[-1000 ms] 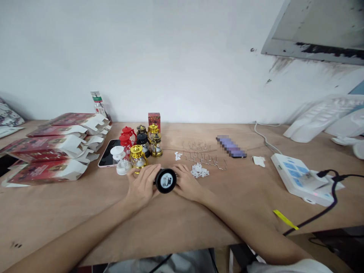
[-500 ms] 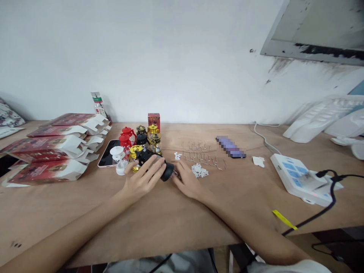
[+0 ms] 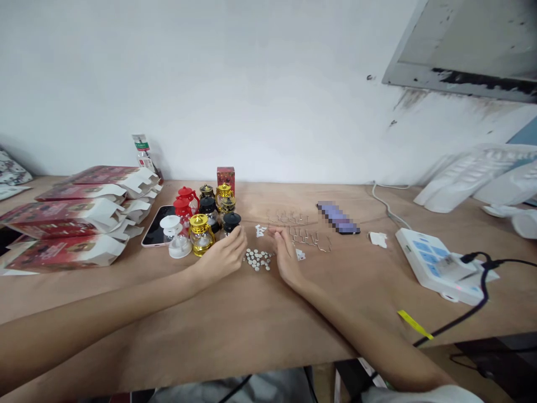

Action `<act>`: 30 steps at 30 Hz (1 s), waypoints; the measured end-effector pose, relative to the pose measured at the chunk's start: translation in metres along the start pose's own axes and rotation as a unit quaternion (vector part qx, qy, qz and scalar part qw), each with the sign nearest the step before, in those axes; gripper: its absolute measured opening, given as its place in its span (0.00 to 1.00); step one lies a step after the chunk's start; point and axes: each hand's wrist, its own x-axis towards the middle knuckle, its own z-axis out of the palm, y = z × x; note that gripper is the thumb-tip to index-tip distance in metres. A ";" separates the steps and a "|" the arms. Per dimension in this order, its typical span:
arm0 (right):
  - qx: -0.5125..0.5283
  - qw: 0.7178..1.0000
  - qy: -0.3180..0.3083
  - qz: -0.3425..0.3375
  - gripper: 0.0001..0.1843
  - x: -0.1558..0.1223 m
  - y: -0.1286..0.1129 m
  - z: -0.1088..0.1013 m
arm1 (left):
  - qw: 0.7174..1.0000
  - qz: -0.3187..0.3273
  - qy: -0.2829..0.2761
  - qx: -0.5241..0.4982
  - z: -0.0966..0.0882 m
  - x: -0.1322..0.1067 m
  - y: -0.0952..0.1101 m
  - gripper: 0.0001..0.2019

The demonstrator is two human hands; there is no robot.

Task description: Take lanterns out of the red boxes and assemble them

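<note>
A cluster of small toy lanterns (image 3: 201, 215) in red, gold, black and white stands on the wooden table (image 3: 251, 324). My left hand (image 3: 222, 256) is at the right end of the cluster, its fingers curled about the base of a black lantern (image 3: 230, 221) that stands upright. My right hand (image 3: 285, 254) rests on its edge a little to the right, fingers stretched out and holding nothing. Between the two hands lies a small heap of white round pieces (image 3: 258, 259).
Flattened red-and-white boxes (image 3: 71, 224) are stacked at the left, with a phone (image 3: 157, 225) beside them. A red box (image 3: 226, 176) stands behind the lanterns. Wire hooks (image 3: 300, 226) lie right of my hands. A white power strip (image 3: 436, 263) with a black cable (image 3: 474, 313) sits at the right.
The black lantern went from lying between both hands to standing upright beside the other lanterns. My right hand let go and moved right. The white round pieces now show between the hands.
</note>
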 end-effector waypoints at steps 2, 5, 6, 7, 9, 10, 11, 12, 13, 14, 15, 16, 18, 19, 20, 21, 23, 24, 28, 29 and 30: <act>-0.015 1.000 0.009 0.020 0.16 -0.003 -0.004 0.001 | 1.000 -0.014 -0.015 -0.017 0.003 -0.003 0.001 0.18; -0.023 0.998 0.005 0.053 0.17 -0.006 -0.006 0.004 | 0.999 -0.025 -0.019 -0.040 0.008 -0.007 0.004 0.20; -0.023 0.998 -0.002 0.059 0.17 -0.007 -0.006 0.005 | 0.998 -0.030 -0.016 -0.049 0.010 -0.008 0.005 0.21; -0.021 0.998 -0.012 0.064 0.18 -0.008 -0.005 0.007 | 0.997 -0.037 -0.011 -0.064 0.012 -0.009 0.006 0.22; -0.009 0.997 -0.038 0.067 0.18 -0.009 -0.003 0.009 | 0.992 -0.062 0.000 -0.110 0.015 -0.011 0.010 0.27; 0.000 0.997 -0.050 0.063 0.18 -0.009 -0.002 0.010 | 0.989 -0.075 0.000 -0.131 0.016 -0.011 0.013 0.30; 0.009 0.997 -0.058 0.057 0.18 -0.010 -0.002 0.011 | 0.986 -0.085 -0.004 -0.145 0.016 -0.012 0.016 0.33; 0.015 0.997 -0.059 0.048 0.18 -0.010 -0.002 0.011 | 0.984 -0.092 -0.011 -0.152 0.014 -0.012 0.020 0.34; 0.018 0.998 -0.052 0.038 0.17 -0.010 -0.003 0.011 | 0.984 -0.095 -0.018 -0.152 0.011 -0.012 0.024 0.35; 0.017 0.999 -0.039 0.030 0.17 -0.010 -0.004 0.010 | 0.984 -0.094 -0.022 -0.150 0.008 -0.012 0.028 0.33; 0.013 0.999 -0.023 0.026 0.17 -0.010 -0.005 0.009 | 0.985 -0.088 -0.023 -0.149 0.004 -0.011 0.033 0.31; 0.008 1.000 -0.009 0.028 0.16 -0.010 -0.006 0.009 | 0.985 -0.080 -0.020 -0.152 0.000 -0.011 0.037 0.29; 0.004 0.999 0.002 0.045 0.17 -0.010 -0.007 0.009 | 0.981 -0.076 -0.016 -0.177 -0.006 -0.009 0.045 0.27; 0.005 0.998 0.000 0.057 0.17 -0.010 -0.007 0.009 | 0.977 -0.086 -0.018 -0.196 -0.007 -0.008 0.048 0.28; 0.008 0.998 -0.003 0.069 0.18 -0.010 -0.006 0.009 | 0.971 -0.103 -0.022 -0.217 -0.006 -0.007 0.050 0.29; 0.013 0.997 -0.008 0.079 0.18 -0.010 -0.005 0.010 | 0.963 -0.124 -0.027 -0.237 -0.003 -0.007 0.052 0.30; 0.027 0.995 -0.014 0.092 0.19 -0.010 -0.001 0.012 | 0.946 -0.169 -0.031 -0.274 0.007 -0.005 0.055 0.32; 0.036 0.995 -0.015 0.095 0.20 -0.010 0.001 0.013 | 0.937 -0.186 -0.031 -0.293 0.013 -0.004 0.056 0.33; 0.064 0.995 -0.006 0.082 0.19 -0.009 0.014 0.020 | 0.908 -0.228 -0.038 -0.349 0.032 0.003 0.060 0.38; 0.068 0.995 -0.001 0.075 0.19 -0.008 0.017 0.022 | 0.905 -0.230 -0.043 -0.354 0.034 0.006 0.061 0.38; 0.070 0.995 0.005 0.070 0.19 -0.008 0.019 0.024 | 0.904 -0.230 -0.049 -0.356 0.035 0.009 0.062 0.38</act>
